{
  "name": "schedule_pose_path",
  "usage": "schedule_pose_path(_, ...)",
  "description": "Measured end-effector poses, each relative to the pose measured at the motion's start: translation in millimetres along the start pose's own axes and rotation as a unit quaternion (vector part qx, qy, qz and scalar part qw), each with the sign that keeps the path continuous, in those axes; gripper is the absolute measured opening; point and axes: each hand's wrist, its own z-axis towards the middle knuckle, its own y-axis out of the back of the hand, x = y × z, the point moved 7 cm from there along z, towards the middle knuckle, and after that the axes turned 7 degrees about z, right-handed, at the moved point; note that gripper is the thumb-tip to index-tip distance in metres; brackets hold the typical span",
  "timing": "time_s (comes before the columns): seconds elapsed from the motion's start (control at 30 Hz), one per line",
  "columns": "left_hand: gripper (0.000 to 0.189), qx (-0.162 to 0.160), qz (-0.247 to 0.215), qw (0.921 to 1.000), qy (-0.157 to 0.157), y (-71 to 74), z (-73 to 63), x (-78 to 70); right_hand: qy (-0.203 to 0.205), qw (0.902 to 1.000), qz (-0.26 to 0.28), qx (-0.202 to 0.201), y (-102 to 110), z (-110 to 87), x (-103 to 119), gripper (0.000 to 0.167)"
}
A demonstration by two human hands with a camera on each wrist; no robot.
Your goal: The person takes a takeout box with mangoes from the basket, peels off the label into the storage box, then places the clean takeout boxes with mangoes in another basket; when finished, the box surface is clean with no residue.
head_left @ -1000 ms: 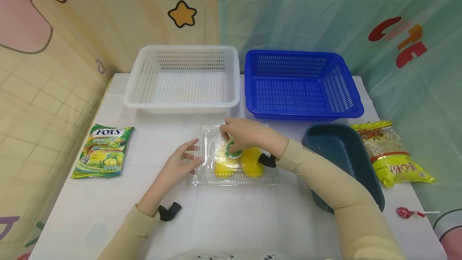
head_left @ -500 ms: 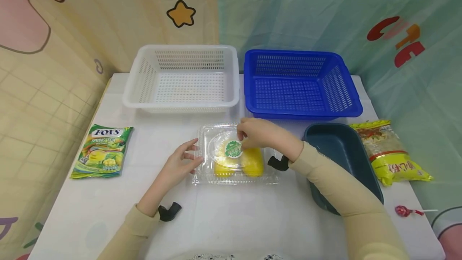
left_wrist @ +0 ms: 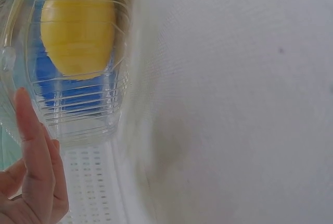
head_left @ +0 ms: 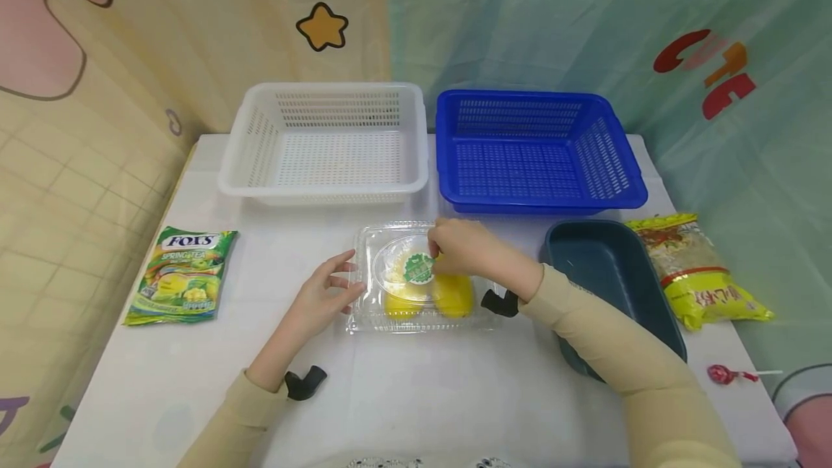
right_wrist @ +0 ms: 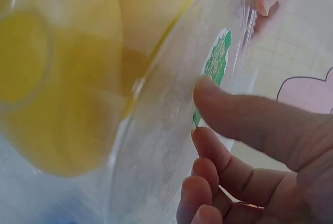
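Note:
A clear plastic clamshell box [head_left: 373,255] lies on the table with yellow fruits [head_left: 455,298] inside. One fruit [left_wrist: 78,28] shows a green stem mark through the box's ribbed side in the left wrist view. A round green-and-white sticker [head_left: 417,268] is on the lid. My left hand [head_left: 323,300] rests against the box's left side, fingers loosely extended. Over the lid, my right hand [head_left: 466,248] has curled fingers. In the right wrist view its thumb and forefinger [right_wrist: 210,146] close around the near edge of the sticker [right_wrist: 217,62], and the thumb covers part of it.
Behind the box stand a white basket [head_left: 323,192] and a blue basket [head_left: 542,204]. A dark teal bin [head_left: 607,258] is under the right forearm, beside a yellow noodle bag [head_left: 702,273]. A lollipop [head_left: 721,374] lies front right, a green candy bag [head_left: 182,276] at left.
My right hand has slid right across the lid, uncovering the sticker, and its fingers have curled more at the sticker's right edge. The left hand and box have stayed put.

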Motion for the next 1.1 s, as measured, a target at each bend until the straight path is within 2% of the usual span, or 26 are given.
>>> schedule_pose_path(0.3,0.07,0.006,-0.008,0.9999,0.004,-3.0,2.5,0.7,-0.006,0.9988,0.045,-0.016,3.2,-0.4,-4.7,0.013)
schedule_pose_path(0.43,0.069,0.005,-0.006,1.0,0.006,-3.6,2.8,0.6,-0.009,0.9935,0.113,-0.017,7.5,-5.9,-12.1,0.015)
schedule_pose_path(0.57,0.07,0.006,-0.004,1.0,0.003,-3.8,2.1,-0.1,-0.016,0.9806,0.194,-0.026,21.2,-27.2,-28.5,0.014)
schedule_pose_path(0.7,0.07,0.004,0.0,1.0,0.004,-2.9,0.8,-0.6,-0.048,0.9665,0.244,-0.063,39.2,-63.9,-67.4,0.016)
schedule_pose_path(0.87,0.07,0.002,0.002,1.0,0.008,-1.8,-0.1,0.0,-0.141,0.948,0.268,-0.097,45.4,-116.8,-143.1,0.029)
schedule_pose_path(1.0,0.069,0.004,0.007,0.9999,0.011,-1.4,0.2,1.3,-0.204,0.9311,0.293,-0.077,29.5,-147.1,-196.6,0.038)
schedule_pose_path(1.1,0.069,0.004,0.009,0.9999,0.011,-1.3,1.1,2.6,-0.225,0.9185,0.322,-0.042,10.1,-155.4,-219.9,0.04)
